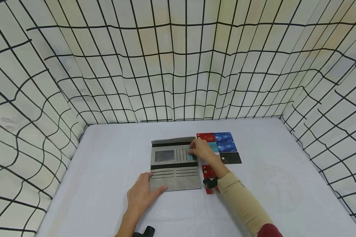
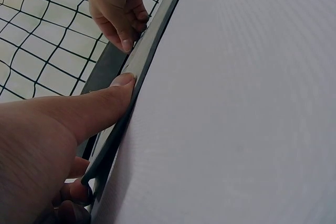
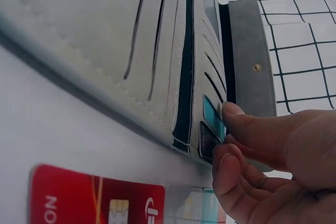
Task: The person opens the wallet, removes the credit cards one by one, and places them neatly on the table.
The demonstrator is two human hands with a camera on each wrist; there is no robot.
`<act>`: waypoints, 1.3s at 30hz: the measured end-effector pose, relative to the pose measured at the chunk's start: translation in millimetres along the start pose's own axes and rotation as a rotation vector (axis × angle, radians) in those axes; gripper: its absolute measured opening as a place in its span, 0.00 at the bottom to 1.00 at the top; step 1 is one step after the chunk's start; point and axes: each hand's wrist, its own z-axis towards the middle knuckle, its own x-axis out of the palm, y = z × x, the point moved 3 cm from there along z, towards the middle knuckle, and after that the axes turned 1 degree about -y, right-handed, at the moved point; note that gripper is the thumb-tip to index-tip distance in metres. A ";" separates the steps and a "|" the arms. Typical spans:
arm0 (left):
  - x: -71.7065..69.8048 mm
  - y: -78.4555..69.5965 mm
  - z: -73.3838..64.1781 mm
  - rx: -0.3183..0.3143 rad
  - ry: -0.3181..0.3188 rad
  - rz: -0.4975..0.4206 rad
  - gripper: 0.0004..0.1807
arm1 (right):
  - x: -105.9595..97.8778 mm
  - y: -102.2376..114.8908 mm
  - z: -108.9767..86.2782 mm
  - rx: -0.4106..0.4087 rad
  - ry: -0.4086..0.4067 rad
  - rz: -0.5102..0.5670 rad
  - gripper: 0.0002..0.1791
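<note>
A grey wallet (image 1: pixel 175 183) lies unfolded on the table, showing slits for cards and a clear window. My left hand (image 1: pixel 140 194) grips its lower left corner; in the left wrist view the thumb (image 2: pixel 123 85) presses on the edge and other fingers curl beneath. At the upper right slots my right hand (image 1: pixel 202 149) pinches a teal card (image 3: pixel 212 116) between thumb and forefinger. The teal card sits partly in a slot. Beside it a black card (image 3: pixel 207 141) also pokes out of a slot, close to the forefinger.
To the wallet's right lie several cards: a red VIP card (image 1: pixel 206 136), blue VIP cards (image 1: pixel 226 146), a black card (image 1: pixel 232 158) and another red card (image 1: pixel 207 171) partly under the right wrist. A white wall with black netting (image 1: pixel 178 62) borders the table (image 1: pixel 106 154).
</note>
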 end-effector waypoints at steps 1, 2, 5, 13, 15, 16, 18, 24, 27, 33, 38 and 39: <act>-0.4 -0.1 -0.2 0.000 -0.001 0.000 0.46 | 0.6 0.1 0.2 0.002 0.002 -0.005 0.14; -0.7 -0.2 -0.3 0.000 -0.001 0.001 0.46 | 1.1 0.4 0.2 0.002 0.004 -0.010 0.14; -1.4 -0.3 -0.7 0.001 -0.003 0.001 0.46 | 2.0 0.8 1.0 0.008 0.005 -0.021 0.13; 0.2 0.3 0.0 0.010 -0.012 0.004 0.46 | 4.2 1.9 3.6 0.037 0.025 -0.049 0.11; 0.8 0.6 0.2 0.009 -0.011 -0.001 0.46 | 4.7 1.7 4.1 0.048 0.028 -0.056 0.12; 1.0 0.7 0.2 0.009 -0.010 -0.001 0.46 | 5.0 1.5 4.4 0.052 0.029 -0.060 0.12; 1.3 0.8 0.3 0.008 -0.009 -0.004 0.46 | 5.5 1.2 4.9 0.057 0.029 -0.059 0.12; 0.7 0.3 -0.1 0.008 -0.010 -0.003 0.46 | 4.2 2.4 3.5 0.058 0.021 -0.031 0.11; 0.1 -0.2 -0.2 0.010 -0.012 -0.006 0.46 | 2.6 3.2 2.2 0.057 0.011 0.000 0.10; 0.0 -0.1 -0.3 0.009 -0.013 -0.001 0.46 | 3.6 0.9 2.3 0.069 -0.003 0.059 0.09; -0.5 -0.2 -0.3 0.002 -0.009 0.001 0.45 | 2.6 -2.3 2.9 0.091 -0.013 0.099 0.08; -0.6 -0.3 -0.4 0.001 -0.008 0.002 0.45 | 2.1 -3.0 2.9 0.096 -0.013 0.105 0.08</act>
